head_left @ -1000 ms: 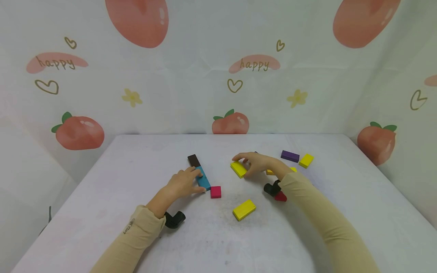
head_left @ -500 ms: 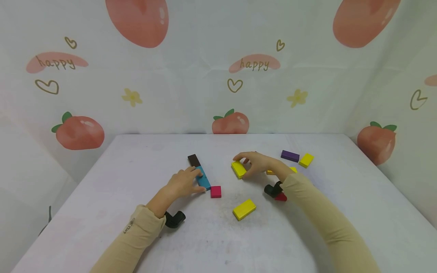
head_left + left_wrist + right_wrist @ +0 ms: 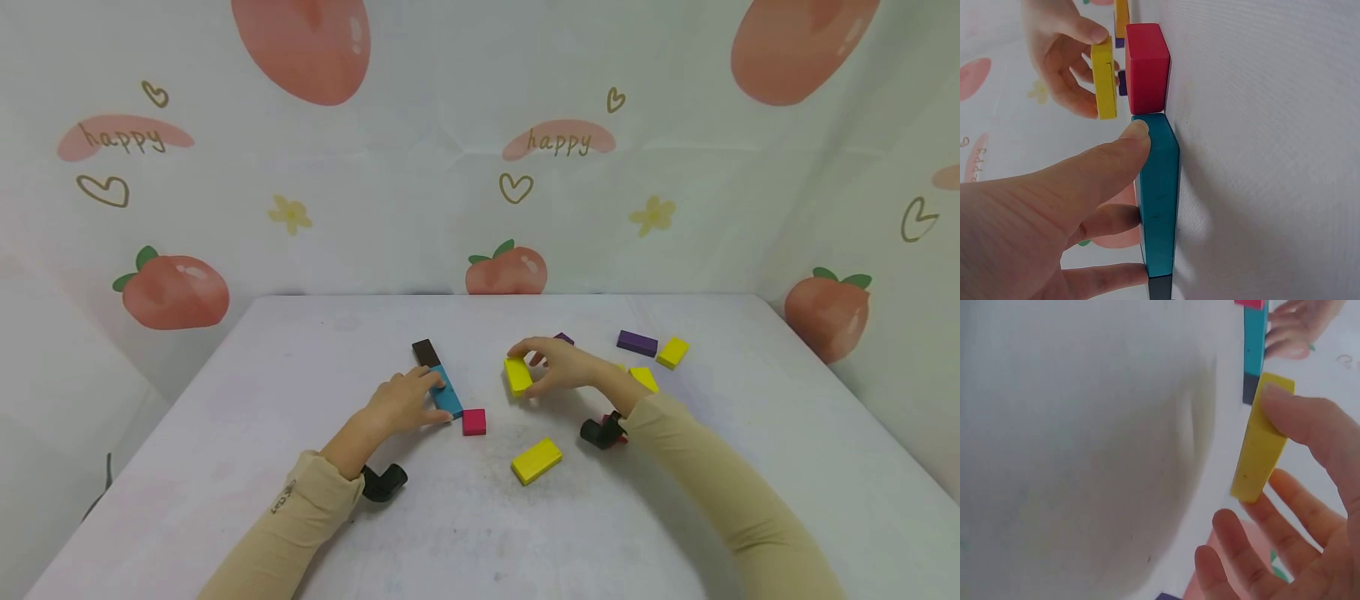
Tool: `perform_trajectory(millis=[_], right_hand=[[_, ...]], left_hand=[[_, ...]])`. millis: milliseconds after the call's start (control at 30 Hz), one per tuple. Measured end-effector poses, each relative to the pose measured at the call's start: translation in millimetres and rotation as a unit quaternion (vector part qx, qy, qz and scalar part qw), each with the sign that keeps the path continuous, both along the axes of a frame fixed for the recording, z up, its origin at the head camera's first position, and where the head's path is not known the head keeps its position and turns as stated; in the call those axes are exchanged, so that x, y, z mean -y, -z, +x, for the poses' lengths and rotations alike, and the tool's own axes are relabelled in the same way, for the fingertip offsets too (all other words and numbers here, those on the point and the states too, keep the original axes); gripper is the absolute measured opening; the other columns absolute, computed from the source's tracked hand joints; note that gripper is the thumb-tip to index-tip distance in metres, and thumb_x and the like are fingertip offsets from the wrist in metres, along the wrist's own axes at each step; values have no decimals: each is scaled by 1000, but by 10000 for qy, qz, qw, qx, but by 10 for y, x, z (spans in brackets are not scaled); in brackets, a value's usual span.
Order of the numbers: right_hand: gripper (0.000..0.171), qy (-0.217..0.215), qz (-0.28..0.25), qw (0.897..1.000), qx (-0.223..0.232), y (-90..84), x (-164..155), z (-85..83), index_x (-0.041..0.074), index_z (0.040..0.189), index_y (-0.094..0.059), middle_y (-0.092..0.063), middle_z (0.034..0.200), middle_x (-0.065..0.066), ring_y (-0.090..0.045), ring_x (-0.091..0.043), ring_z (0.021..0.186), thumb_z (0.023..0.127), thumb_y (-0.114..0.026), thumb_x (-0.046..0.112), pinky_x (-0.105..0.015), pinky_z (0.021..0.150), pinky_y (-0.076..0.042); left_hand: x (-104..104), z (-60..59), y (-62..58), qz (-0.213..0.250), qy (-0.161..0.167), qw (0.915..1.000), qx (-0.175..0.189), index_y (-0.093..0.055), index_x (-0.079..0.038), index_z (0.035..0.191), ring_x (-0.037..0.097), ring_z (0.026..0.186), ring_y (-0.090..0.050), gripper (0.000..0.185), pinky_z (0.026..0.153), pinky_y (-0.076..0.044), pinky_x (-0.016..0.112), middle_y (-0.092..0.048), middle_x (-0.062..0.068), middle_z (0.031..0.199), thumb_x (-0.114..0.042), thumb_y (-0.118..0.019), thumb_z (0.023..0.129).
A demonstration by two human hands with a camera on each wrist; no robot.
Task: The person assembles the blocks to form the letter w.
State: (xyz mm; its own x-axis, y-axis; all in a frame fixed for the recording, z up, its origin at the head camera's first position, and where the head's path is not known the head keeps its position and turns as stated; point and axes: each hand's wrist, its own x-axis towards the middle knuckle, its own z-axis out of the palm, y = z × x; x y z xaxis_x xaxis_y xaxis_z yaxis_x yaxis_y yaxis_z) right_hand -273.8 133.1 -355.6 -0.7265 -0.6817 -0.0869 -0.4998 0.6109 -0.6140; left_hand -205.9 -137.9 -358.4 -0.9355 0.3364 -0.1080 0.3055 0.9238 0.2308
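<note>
My left hand (image 3: 401,402) rests its fingertips on a blue block (image 3: 447,396). In the left wrist view its thumb (image 3: 1132,134) lies at the upper edge of that block, near the end by a red block (image 3: 1147,69). A black block (image 3: 426,352) continues the row at the far end. My right hand (image 3: 562,364) pinches a yellow block (image 3: 517,377) by its two ends, between thumb and fingers. The right wrist view shows this yellow block (image 3: 1259,447) raised over the table, with the other fingers spread below it.
Another yellow block (image 3: 536,461) lies nearer the front. At the back right are a purple block (image 3: 637,343) and a yellow block (image 3: 672,352). A further yellow block (image 3: 645,379) and a red one (image 3: 618,437) are partly hidden by the right arm and its black wrist camera (image 3: 600,432).
My right hand has lifted the yellow block it grips, shifted it slightly left and turned it a little. The purple block behind that hand shows more now. My left hand has stayed in place.
</note>
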Motion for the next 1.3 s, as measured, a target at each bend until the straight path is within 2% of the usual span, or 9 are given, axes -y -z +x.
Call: perform_trajectory(millis=[200, 600, 967, 1300], right_hand=[[57, 262, -79, 9996, 41, 16, 52, 63, 8, 128, -51, -54, 128, -12, -54, -28, 109, 78, -75, 20, -42, 95, -48], [54, 511, -143, 9985, -125, 55, 169, 157, 6, 124, -53, -57, 123, -13, -55, -27, 105, 79, -75, 24, -39, 92, -50], [52, 1004, 88, 9948, 114, 59, 295, 247, 10, 122, -55, -58, 121, -11, -55, -24, 102, 78, -76, 27, -31, 87, -52], [50, 1148, 99, 9932, 155, 71, 352, 287, 11, 120, -56, -58, 121, -12, -56, -22, 99, 77, -76, 29, -29, 83, -53]], left_hand=[[0, 2, 0, 12, -22, 10000, 16, -56, -14, 119, 42, 108, -54, 46, 87, -47, 55, -44, 18, 140, -40, -67, 83], [-5, 4, -2, 4, -47, 10000, 27, -56, -14, 119, 42, 109, -54, 46, 88, -47, 55, -44, 18, 140, -40, -68, 83], [-13, -1, 3, -35, -64, 10000, 45, -56, -14, 120, 41, 110, -54, 46, 88, -47, 54, -44, 18, 141, -40, -68, 83], [-8, -3, 3, -71, -24, 10000, 2, -56, -14, 120, 41, 109, -54, 47, 88, -48, 54, -45, 18, 140, -41, -68, 83]])
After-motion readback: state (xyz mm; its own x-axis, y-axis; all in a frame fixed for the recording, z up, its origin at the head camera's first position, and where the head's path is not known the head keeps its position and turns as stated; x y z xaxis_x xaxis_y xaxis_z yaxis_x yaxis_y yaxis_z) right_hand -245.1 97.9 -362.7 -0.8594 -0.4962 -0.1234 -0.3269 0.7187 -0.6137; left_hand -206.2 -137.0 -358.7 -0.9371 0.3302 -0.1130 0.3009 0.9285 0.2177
